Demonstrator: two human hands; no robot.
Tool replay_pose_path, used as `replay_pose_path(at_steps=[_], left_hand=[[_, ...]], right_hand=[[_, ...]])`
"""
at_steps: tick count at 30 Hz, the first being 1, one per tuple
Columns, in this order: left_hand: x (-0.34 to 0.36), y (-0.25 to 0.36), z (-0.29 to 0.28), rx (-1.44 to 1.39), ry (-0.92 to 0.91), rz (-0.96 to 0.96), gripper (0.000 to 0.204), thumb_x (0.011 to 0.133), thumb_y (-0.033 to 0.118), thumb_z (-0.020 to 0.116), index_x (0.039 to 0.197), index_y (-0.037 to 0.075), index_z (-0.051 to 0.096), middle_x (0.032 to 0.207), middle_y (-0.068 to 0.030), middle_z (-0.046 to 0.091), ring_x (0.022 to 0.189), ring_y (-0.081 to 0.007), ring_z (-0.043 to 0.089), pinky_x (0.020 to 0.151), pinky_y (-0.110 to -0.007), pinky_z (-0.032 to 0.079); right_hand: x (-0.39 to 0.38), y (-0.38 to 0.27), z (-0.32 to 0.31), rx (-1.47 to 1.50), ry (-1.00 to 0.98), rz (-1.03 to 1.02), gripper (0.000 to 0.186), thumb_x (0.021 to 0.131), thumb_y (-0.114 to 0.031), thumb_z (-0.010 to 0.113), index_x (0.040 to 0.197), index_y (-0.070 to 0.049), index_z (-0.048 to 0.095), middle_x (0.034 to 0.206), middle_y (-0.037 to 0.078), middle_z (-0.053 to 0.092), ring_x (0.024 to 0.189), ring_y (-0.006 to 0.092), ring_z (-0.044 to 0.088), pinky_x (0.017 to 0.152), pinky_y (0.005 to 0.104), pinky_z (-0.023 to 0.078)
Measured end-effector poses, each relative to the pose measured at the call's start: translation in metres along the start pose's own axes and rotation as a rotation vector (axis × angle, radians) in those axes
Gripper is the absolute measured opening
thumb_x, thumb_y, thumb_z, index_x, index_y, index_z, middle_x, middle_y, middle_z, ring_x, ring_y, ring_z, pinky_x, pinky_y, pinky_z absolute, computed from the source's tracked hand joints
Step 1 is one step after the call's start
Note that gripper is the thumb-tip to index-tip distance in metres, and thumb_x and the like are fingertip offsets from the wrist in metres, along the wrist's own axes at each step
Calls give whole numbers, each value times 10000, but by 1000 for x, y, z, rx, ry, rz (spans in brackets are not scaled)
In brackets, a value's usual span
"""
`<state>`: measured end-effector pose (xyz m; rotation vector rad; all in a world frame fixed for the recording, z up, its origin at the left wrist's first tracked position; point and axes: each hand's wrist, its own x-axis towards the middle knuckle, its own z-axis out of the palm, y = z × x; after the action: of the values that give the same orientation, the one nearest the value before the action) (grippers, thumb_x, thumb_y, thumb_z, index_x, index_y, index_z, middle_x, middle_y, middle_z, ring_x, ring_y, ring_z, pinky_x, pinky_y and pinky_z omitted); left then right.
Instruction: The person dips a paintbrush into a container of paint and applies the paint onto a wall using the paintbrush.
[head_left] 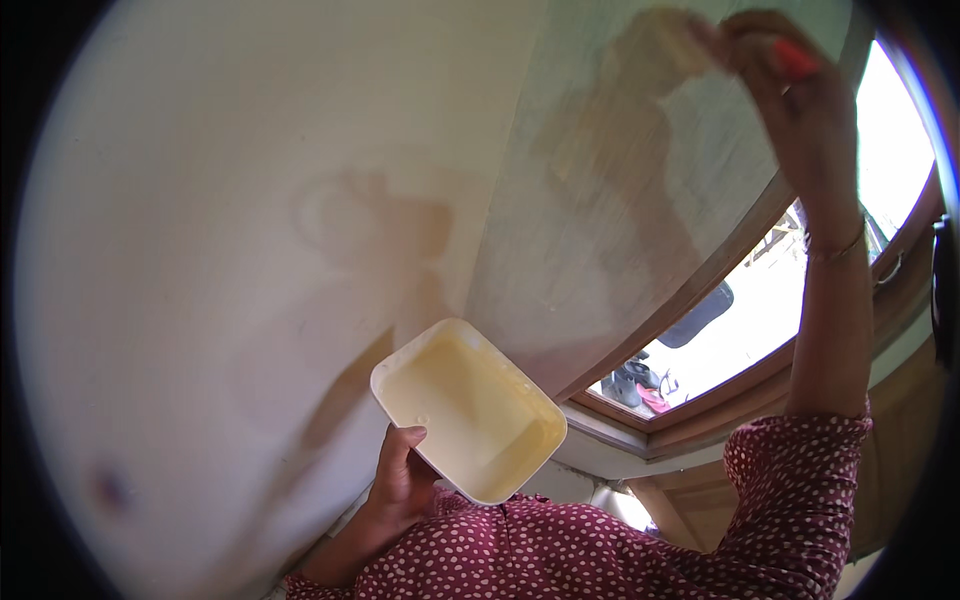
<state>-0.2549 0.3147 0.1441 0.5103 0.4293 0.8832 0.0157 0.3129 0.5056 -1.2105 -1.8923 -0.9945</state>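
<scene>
A white rectangular tub (pixel 470 400) with pale cream liquid in it is tilted toward the camera, gripped at its lower left side by my left hand (pixel 400 475), thumb on the rim. My right hand (pixel 785 105) is raised at the upper right, fingers curled round a red-handled tool (pixel 795 60) held up against the grey, streaky wall surface (pixel 620 200). The tool's far end is blurred and hard to make out, and its shadow falls on that surface beside it.
A plain off-white wall (pixel 180 200) fills the left side, with shadows on it. Along the right runs a bright window in a wooden frame (pixel 720 390), with dark and pink objects seen through it. A brown wooden panel (pixel 690 500) is behind my body at the lower right.
</scene>
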Motion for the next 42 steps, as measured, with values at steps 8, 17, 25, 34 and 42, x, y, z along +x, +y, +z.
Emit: replay_pose_path(at_steps=[8, 17, 25, 34, 42], left_hand=[[-7, 2, 6, -10, 15, 17, 637, 869, 312, 546, 1425, 58, 369, 1300, -129, 547, 1168, -251, 583, 950, -441, 514], [-12, 3, 4, 12, 63, -42, 637, 867, 338, 524, 1401, 7, 420, 1318, -151, 551, 1207, -281, 549, 1006, -446, 454], [-3, -5, 0, -11, -29, -32, 609, 856, 301, 562, 1373, 19, 405, 1221, -150, 580, 1086, -264, 629, 852, -457, 566], [-15, 6, 8, -37, 58, -32, 625, 859, 291, 544, 1391, 4, 381, 1250, -164, 566, 1107, -283, 621, 880, -457, 556], [-12, -3, -1, 30, 121, -13, 572, 857, 277, 523, 1341, -19, 452, 1178, -154, 628, 1033, -266, 665, 845, -431, 571]], right_hand=[[-123, -47, 98, 127, -620, -24, 197, 766, -17, 691, 940, -98, 645, 915, 65, 649, 827, 260, 662, 713, 372, 552], [-73, -11, 128, 251, -564, 109, 133, 872, -146, 635, 859, -18, 599, 749, 170, 618, 733, 297, 642, 675, 409, 489], [101, -18, -2, -221, 177, -332, 103, 861, -121, 699, 840, -27, 660, 761, 96, 656, 699, 187, 632, 667, 317, 500], [-3, -6, 120, -515, -175, -561, 170, 774, -121, 635, 943, -131, 636, 1263, 180, 586, 1003, 294, 656, 755, 388, 554], [-174, -55, 186, 239, -672, -306, 201, 786, -180, 676, 953, -84, 619, 1080, 159, 657, 821, 283, 673, 668, 356, 548]])
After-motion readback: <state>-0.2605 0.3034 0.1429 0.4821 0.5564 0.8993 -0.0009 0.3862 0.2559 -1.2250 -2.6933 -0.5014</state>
